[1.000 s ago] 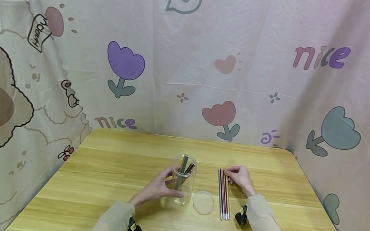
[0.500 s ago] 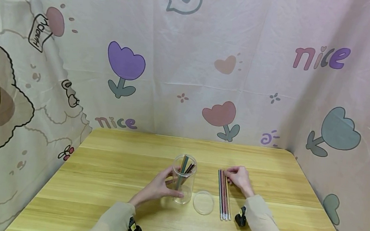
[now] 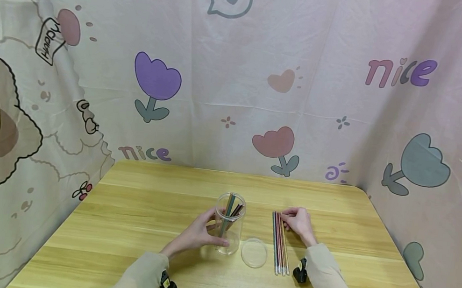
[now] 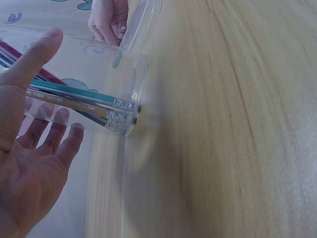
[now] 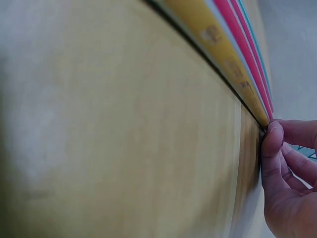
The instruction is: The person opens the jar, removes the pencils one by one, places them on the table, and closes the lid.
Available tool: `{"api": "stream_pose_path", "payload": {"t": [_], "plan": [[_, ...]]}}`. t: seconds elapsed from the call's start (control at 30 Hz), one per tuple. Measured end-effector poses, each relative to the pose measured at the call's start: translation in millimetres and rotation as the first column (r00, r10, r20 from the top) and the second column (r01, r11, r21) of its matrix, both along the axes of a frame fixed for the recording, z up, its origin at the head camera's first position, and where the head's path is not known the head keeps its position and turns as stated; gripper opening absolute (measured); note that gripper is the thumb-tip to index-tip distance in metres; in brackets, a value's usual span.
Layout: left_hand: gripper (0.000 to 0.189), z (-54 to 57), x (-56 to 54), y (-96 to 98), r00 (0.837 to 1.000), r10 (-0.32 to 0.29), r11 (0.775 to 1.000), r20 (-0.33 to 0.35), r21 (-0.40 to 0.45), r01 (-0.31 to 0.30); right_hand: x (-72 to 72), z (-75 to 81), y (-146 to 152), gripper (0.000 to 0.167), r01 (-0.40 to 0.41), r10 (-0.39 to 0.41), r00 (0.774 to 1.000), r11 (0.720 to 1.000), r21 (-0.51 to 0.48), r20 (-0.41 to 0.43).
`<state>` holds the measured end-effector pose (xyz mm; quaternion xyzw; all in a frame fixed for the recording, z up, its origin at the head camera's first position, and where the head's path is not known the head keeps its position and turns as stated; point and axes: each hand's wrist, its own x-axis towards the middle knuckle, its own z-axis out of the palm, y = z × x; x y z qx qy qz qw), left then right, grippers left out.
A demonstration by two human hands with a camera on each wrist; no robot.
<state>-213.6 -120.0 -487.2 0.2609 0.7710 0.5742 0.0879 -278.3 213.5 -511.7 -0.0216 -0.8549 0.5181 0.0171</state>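
A clear jar point(image 3: 235, 236) stands upright on the table with several pencils point(image 3: 228, 209) leaning inside it. My left hand point(image 3: 196, 234) holds the jar from its left side, thumb and fingers wrapped around the wall. In the left wrist view, the silver eraser ends of the pencils point(image 4: 106, 101) rest at the jar's bottom. To the right, a row of pencils point(image 3: 278, 247) lies side by side on the table. At their far end, my right hand point(image 3: 300, 221) pinches a yellow pencil point(image 5: 223, 57) between thumb and index finger; red and teal pencils lie beyond it.
A round clear lid point(image 3: 254, 253) lies flat between the jar and the pencil row. The wooden table point(image 3: 145, 191) ends at a printed cloth point(image 3: 220, 82) hanging behind and at both sides. Each wrist wears a small black camera point(image 3: 168, 286).
The yellow pencil's near end has swung slightly to the right, fanning away from the row. My left hand and the jar have stayed in place.
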Motion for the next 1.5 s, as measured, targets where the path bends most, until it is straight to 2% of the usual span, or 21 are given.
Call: {"api": "stream_pose_path", "payload": {"t": [0.37,0.63,0.8,1.03,1.27,1.5], "plan": [[0.081,-2.1,-1.1,0.8,1.000,-0.003,1.000,-0.006,-0.012,0.003,1.0,1.7,-0.7,0.017,0.022,-0.022,0.999,1.000,-0.005,0.031],[0.081,-2.3,-1.1,1.3,1.000,-0.008,1.000,-0.002,-0.002,0.008,0.3,-0.5,2.9,0.020,0.012,0.000,0.995,0.992,-0.127,0.095],[0.083,-2.7,-1.5,1.4,1.000,-0.003,1.000,0.007,-0.005,0.003,0.3,4.0,4.0,0.025,0.020,0.002,0.993,0.981,-0.193,0.115],[0.082,-4.0,-1.4,-0.1,1.000,-0.012,1.000,-0.024,-0.011,0.012,-1.2,15.6,2.0,0.026,0.017,-0.007,0.999,0.982,-0.188,0.049],[0.081,-2.7,-1.3,0.4,1.000,-0.014,1.000,-0.009,0.002,0.014,-1.8,31.1,-2.9,0.034,0.009,-0.012,1.000,0.984,-0.176,-0.016],[0.084,-0.6,-0.6,1.0,1.000,-0.010,1.000,0.001,0.000,0.010,-1.5,48.1,-13.2,0.036,-0.027,0.010,0.998,0.969,-0.246,-0.069]]}}
